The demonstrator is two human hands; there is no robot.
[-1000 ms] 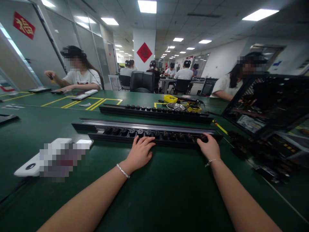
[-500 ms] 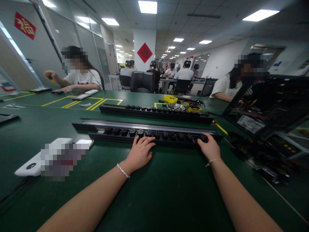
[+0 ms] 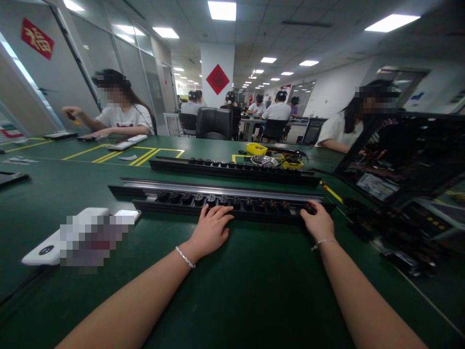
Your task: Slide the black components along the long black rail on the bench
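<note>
Head view: the left hand (image 3: 212, 227) lies palm down and released, fingertips resting on the near edge of the long black socket strip (image 3: 232, 202), steadying it mid-length. The right hand (image 3: 318, 220) curls over the strip's right end; whether it truly grips there, I cannot tell. The strip lies flat across the green surface (image 3: 254, 291), parallel to a second strip (image 3: 232, 169) beyond, with a white device (image 3: 47, 248) at left.

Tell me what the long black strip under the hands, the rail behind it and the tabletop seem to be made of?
Black strip: probably matte moulded plastic, dull with a row of sockets. Rail: likely brushed metal, silvery with a bright streak. Tabletop: seemingly a green rubbery mat, soft sheen; hard to confirm.
</note>
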